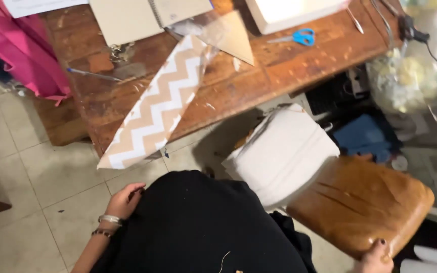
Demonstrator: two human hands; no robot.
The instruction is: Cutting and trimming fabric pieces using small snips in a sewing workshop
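My left hand, with bracelets on the wrist, rests against my black clothing at my hip, fingers curled into the fabric. My right hand grips the near edge of a brown cushioned stool at the lower right. A stack of white folded sheets lies on the stool's far end. A roll of tan and white zigzag wrapping paper lies slanted across the worn wooden table, overhanging its front edge.
Blue-handled scissors, a white box, brown card sheets and a pen lie on the table. A pink bag hangs at left. Clear plastic bags, cables and blue cloth crowd the right. Tiled floor lies below.
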